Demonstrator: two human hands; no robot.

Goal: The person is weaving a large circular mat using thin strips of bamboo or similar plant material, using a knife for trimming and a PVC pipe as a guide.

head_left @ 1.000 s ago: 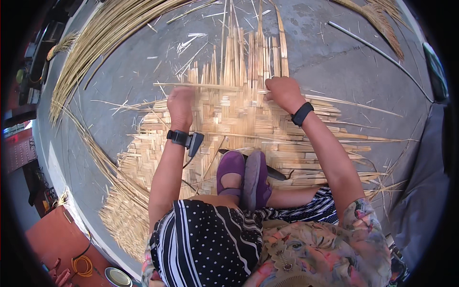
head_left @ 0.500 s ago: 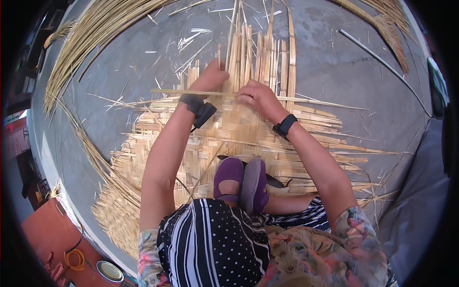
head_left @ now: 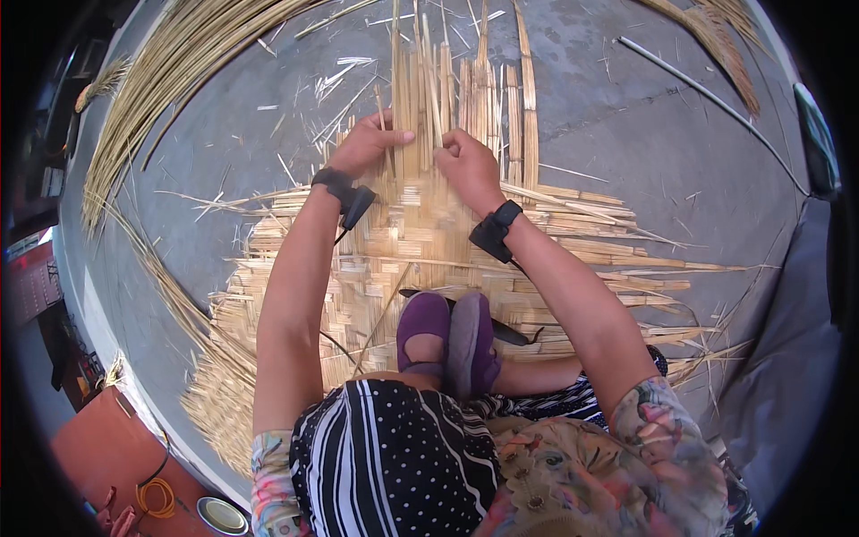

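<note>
A partly woven mat of flat, straw-coloured reed strips (head_left: 295, 259) lies on the floor beneath me. Its loose upright strips (head_left: 483, 98) run away from me at the far edge. At the left side of those uprights, my left hand (head_left: 369, 145) is closed on strips, its thumb pointing right and its other fingers partly hidden. Just to the right, my right hand (head_left: 471, 168) curls its fingers round a reed strip that rises from them. Between my hands the weave is blurred by motion. Both wrists wear black bands with small devices.
My purple shoes (head_left: 424, 327) rest on the mat, with a dark, flat tool (head_left: 510, 334) partly under them. Long reed bundles (head_left: 161, 98) curve along the left. A pale rod (head_left: 698, 103) lies at the far right. Cut scraps (head_left: 344, 72) litter the grey floor; grey cloth (head_left: 778, 331) hangs right.
My left hand has moved left and now grips upright strips. My right hand has turned more upright. The pale strip that lay crosswise over my left wrist is no longer there.
</note>
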